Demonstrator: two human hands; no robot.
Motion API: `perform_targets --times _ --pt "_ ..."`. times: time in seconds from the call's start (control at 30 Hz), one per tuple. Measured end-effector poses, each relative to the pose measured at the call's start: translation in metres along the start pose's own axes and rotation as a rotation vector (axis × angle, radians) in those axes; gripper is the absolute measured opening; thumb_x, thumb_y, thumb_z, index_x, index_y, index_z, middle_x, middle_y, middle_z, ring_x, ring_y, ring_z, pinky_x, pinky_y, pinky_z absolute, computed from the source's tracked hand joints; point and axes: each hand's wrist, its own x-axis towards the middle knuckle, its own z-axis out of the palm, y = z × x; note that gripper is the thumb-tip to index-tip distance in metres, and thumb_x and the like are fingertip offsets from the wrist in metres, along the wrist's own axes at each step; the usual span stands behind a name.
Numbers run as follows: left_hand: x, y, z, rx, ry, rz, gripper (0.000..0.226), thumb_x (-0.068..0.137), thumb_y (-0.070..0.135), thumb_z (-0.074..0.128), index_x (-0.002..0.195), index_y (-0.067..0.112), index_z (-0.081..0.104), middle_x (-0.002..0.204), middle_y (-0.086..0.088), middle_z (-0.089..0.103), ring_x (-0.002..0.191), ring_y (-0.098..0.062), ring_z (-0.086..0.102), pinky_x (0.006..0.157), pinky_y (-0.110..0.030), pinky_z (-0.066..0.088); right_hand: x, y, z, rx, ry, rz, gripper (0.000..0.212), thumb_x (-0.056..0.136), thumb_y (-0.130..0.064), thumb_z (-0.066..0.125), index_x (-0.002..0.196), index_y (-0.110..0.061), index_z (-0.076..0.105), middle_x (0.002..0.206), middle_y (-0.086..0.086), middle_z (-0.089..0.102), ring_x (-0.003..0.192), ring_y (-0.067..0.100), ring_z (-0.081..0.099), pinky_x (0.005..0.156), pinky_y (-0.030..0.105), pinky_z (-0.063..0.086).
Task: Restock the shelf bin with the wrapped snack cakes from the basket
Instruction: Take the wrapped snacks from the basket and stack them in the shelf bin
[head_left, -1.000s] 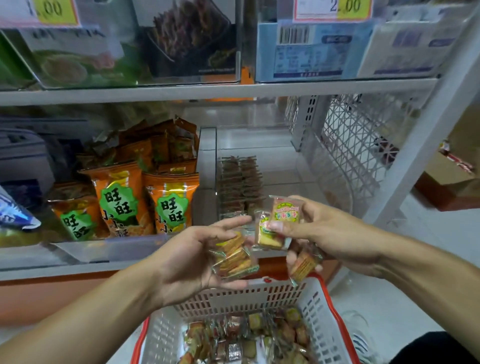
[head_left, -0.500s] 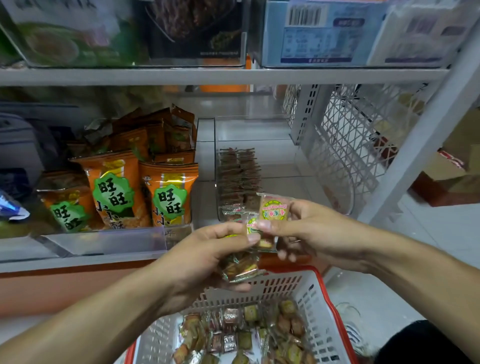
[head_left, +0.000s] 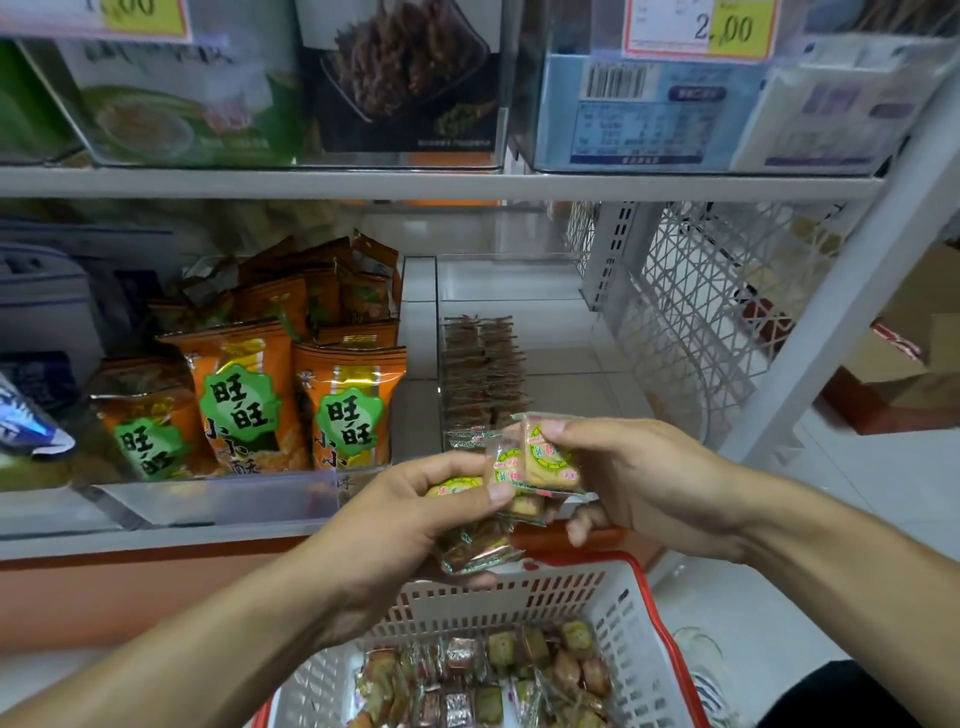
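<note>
My left hand (head_left: 395, 525) grips a small stack of wrapped snack cakes (head_left: 478, 545) in front of the shelf edge. My right hand (head_left: 639, 478) pinches two more wrapped cakes (head_left: 540, 457) with yellow-green labels, touching the left hand's stack. Behind the hands stands the clear shelf bin (head_left: 519, 280), with two rows of cakes (head_left: 483, 369) standing on edge along its left side. Below, the white basket (head_left: 613, 587) with a red rim holds several loose wrapped cakes (head_left: 498, 675).
Orange snack bags (head_left: 291, 400) fill the bin to the left. A white wire mesh panel (head_left: 717, 312) closes the shelf's right end. The upper shelf (head_left: 415, 182) carries boxed goods and price tags. A cardboard box (head_left: 914, 353) sits on the floor at right.
Both hands have come together: the right hand's cakes now press against the left hand's stack. The view tilted slightly, the basket sitting lower in frame.
</note>
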Motion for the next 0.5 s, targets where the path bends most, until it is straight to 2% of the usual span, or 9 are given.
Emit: perform_targets --times 0.13,0.23,0.33,0.4,0.5 --pt "-0.002 -0.001 0.001 -0.011 0.032 0.048 0.04 0.073 0.037 0.084 0.111 0.029 0.078 0.109 -0.007 0.079 0.092 -0.019 0.077 0.074 -0.038 0.064 -0.001 0.002 -0.002 -0.045 -0.017 -0.014 0.043 0.092 -0.041 0.061 0.124 -0.013 0.071 0.121 0.011 0.071 0.094 0.01 0.065 0.063 0.029 0.048" --pt "-0.002 0.0 0.004 -0.019 0.063 0.07 0.04 0.069 0.038 0.084 0.108 0.03 0.08 0.107 -0.008 0.079 0.089 -0.021 0.077 0.071 -0.034 0.063 0.002 0.004 -0.003 -0.071 -0.047 -0.002 0.042 0.092 -0.047 0.062 0.122 -0.021 0.073 0.126 0.006 0.07 0.103 0.01 0.063 0.072 0.028 0.054" --pt "-0.002 0.003 0.007 -0.046 0.081 0.078 0.039 0.069 0.04 0.083 0.108 0.031 0.08 0.11 -0.014 0.077 0.088 -0.023 0.076 0.07 -0.035 0.063 0.005 0.005 -0.002 0.035 -0.006 0.012 0.044 0.091 -0.044 0.065 0.123 -0.015 0.072 0.116 0.007 0.074 0.101 0.012 0.069 0.083 0.034 0.058" --pt "-0.001 0.005 0.009 -0.076 0.129 0.081 0.042 0.066 0.04 0.083 0.108 0.033 0.08 0.112 -0.017 0.075 0.088 -0.025 0.076 0.07 -0.037 0.064 0.01 0.001 -0.004 0.149 0.054 -0.005 0.048 0.09 -0.038 0.066 0.123 -0.005 0.069 0.117 0.014 0.073 0.104 0.021 0.072 0.087 0.04 0.06" --pt "0.0 0.007 0.012 -0.09 0.219 0.107 0.039 0.067 0.04 0.083 0.106 0.036 0.08 0.112 -0.013 0.075 0.087 -0.027 0.078 0.067 -0.037 0.063 0.019 -0.01 -0.015 0.229 0.175 -0.07 0.046 0.091 -0.028 0.067 0.124 0.002 0.061 0.112 0.02 0.074 0.099 0.03 0.074 0.075 0.035 0.063"
